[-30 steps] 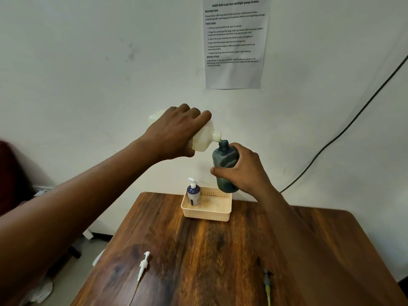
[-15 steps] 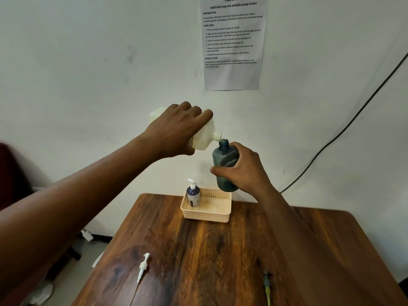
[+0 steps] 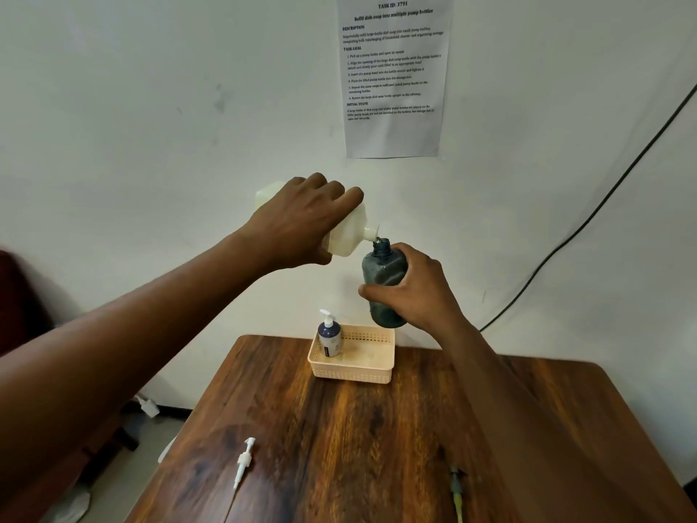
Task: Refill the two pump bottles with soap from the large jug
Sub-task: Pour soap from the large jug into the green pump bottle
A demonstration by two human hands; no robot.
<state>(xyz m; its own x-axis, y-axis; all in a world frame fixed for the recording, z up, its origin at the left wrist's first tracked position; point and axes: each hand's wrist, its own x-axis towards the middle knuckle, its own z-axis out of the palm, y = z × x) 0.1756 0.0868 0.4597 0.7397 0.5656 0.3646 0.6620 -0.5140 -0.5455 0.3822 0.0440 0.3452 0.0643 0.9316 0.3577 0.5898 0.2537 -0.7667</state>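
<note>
My left hand [image 3: 305,220] grips the cream large jug [image 3: 352,232], tipped on its side high above the table, its spout right at the open mouth of the dark green bottle [image 3: 383,273]. My right hand [image 3: 411,292] holds that bottle upright in the air, just above the basket. A second pump bottle [image 3: 329,335], dark blue with its white pump head fitted, stands in the left corner of the beige basket [image 3: 362,373]. A loose white pump head [image 3: 243,462] lies on the wooden table [image 3: 339,447] at front left.
A yellow-green tool [image 3: 456,492] lies on the table at front right. A printed task sheet [image 3: 394,73] hangs on the white wall, and a black cable [image 3: 588,224] runs diagonally down it at right. Floor and a dark chair show to the left.
Both hands have held their grips. The jug and the green bottle stay together almost where they were, with only a slight shift in view.
</note>
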